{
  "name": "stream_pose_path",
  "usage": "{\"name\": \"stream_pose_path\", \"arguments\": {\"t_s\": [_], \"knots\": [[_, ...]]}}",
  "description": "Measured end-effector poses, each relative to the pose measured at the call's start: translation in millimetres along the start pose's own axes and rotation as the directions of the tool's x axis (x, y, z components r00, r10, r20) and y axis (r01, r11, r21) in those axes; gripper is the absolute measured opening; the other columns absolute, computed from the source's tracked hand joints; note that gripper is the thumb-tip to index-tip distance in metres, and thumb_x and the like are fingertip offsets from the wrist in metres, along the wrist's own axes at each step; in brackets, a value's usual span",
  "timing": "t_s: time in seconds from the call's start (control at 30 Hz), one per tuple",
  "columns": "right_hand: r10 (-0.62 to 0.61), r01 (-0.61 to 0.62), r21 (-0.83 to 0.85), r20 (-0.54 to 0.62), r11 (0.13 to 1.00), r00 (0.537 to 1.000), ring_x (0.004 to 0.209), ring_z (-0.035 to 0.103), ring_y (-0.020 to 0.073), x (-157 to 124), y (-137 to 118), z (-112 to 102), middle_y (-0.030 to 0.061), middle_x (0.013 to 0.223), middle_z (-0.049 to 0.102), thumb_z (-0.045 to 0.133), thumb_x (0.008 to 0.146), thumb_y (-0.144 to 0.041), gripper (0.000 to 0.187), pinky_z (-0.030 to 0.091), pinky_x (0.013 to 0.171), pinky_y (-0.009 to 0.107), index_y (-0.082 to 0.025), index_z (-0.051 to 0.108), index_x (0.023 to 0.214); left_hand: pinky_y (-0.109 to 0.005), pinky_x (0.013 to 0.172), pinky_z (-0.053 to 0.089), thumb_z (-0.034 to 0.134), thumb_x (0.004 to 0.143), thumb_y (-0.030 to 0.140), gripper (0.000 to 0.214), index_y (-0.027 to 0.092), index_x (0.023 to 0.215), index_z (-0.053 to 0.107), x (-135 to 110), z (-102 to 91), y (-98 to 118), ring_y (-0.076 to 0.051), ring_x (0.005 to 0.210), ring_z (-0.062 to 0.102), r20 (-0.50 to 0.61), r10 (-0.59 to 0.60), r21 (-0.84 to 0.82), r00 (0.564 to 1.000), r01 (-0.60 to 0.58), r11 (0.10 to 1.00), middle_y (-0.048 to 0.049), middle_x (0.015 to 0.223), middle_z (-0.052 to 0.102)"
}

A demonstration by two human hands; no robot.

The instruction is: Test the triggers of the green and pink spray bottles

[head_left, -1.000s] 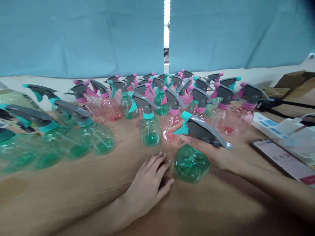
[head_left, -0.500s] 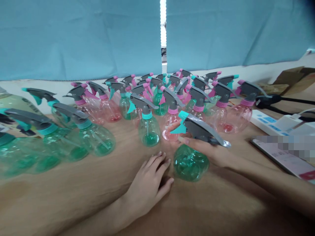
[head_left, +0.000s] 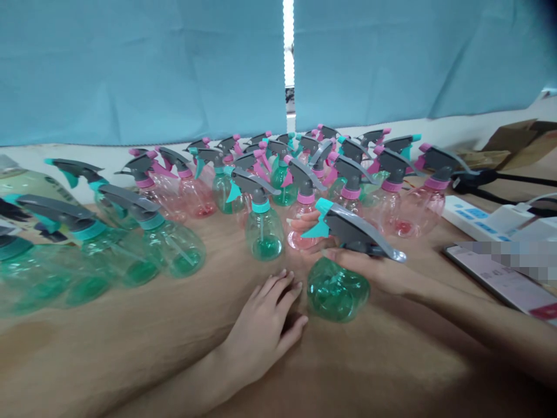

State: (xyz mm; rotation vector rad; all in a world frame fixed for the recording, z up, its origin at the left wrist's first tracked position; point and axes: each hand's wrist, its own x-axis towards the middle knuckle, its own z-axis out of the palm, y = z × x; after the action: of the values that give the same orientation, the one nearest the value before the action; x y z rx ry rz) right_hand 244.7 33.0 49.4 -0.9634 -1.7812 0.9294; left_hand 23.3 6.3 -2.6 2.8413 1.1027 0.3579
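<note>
My left hand lies palm down on the brown table, fingers stretched forward and holding nothing. Just right of its fingertips stands a green spray bottle with a grey and turquoise trigger head. My right hand is round this bottle's neck, thumb across the near side and fingers extended behind the head; the head hides part of the grip. Beyond those fingers is a pink spray bottle. Another green spray bottle stands ahead of my left hand.
Several pink and green spray bottles crowd the back of the table. A row of green spray bottles stands at left. On the right are a phone, a white power strip, black cables and cardboard. A blue curtain hangs behind.
The right hand's fingers have spread and straightened somewhat, and its thumb has shifted slightly right at the neck. The bottle and the left hand stay in place.
</note>
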Motion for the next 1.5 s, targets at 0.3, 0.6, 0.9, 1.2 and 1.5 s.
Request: {"name": "stream_pose_path", "arguments": {"t_s": [0.3,0.6,0.9,1.2,1.5], "knots": [[-0.04,0.03,0.138,0.07,0.99,0.997,0.088,0.066,0.0177,2.6,-2.3,1.0,0.0002,0.101,0.068,0.05,0.078,-0.009,0.043,0.053,0.075,0.03,-0.029,0.059,0.114,-0.049,0.103,0.037,0.052,0.094,0.032,0.042,0.011,0.131,0.047,-0.9,2.4,-0.3,-0.029,0.131,0.039,-0.015,0.007,0.004,1.0,-0.007,1.0,-0.0148,0.138,0.049],[0.028,-0.042,0.14,0.101,0.989,0.994,0.087,0.067,0.0183,1.0,3.5,0.8,0.0011,0.089,0.07,0.051,0.083,-0.017,0.033,0.051,0.087,0.035,-0.027,0.062,0.113,-0.049,0.103,0.037,0.053,0.093,0.031,0.042,0.011,0.13,0.048,-0.4,0.9,0.3,-0.029,0.13,0.039,-0.004,0.005,0.019,1.0,-0.005,1.0,-0.0154,0.138,0.049],[0.118,-0.13,0.13,0.095,0.983,0.989,0.087,0.067,0.0197,-1.1,7.8,0.1,0.0044,0.098,0.07,0.055,0.085,-0.031,0.027,0.052,0.084,0.038,-0.026,0.064,0.11,-0.048,0.103,0.038,0.05,0.094,0.033,0.041,0.012,0.13,0.049,-0.7,2.6,-0.5,-0.029,0.131,0.04,-0.021,0.009,0.025,1.0,-0.009,1.0,-0.0148,0.138,0.049],[0.115,-0.114,0.137,-0.001,0.984,0.993,0.081,0.065,0.0167,-1.2,9.8,1.9,0.0021,0.087,0.07,0.062,0.082,-0.033,0.014,0.052,0.077,0.032,-0.023,0.066,0.092,-0.048,0.103,0.038,0.052,0.094,0.033,0.042,0.012,0.13,0.048,-1.5,3.9,-1.3,-0.029,0.13,0.04,-0.035,0.004,0.009,0.999,-0.004,1.0,-0.0142,0.136,0.05],[0.045,-0.045,0.106,0.008,0.993,0.999,0.077,0.061,0.0126,2.6,1.8,4.2,-0.0015,0.084,0.065,0.059,0.085,-0.035,0.014,0.05,0.07,0.026,-0.024,0.062,0.093,-0.048,0.103,0.038,0.048,0.096,0.033,0.04,0.014,0.131,0.048,-1.0,3.6,-3.5,-0.028,0.129,0.042,-0.04,0.016,0.02,0.999,-0.015,1.0,-0.0134,0.136,0.05]]}}
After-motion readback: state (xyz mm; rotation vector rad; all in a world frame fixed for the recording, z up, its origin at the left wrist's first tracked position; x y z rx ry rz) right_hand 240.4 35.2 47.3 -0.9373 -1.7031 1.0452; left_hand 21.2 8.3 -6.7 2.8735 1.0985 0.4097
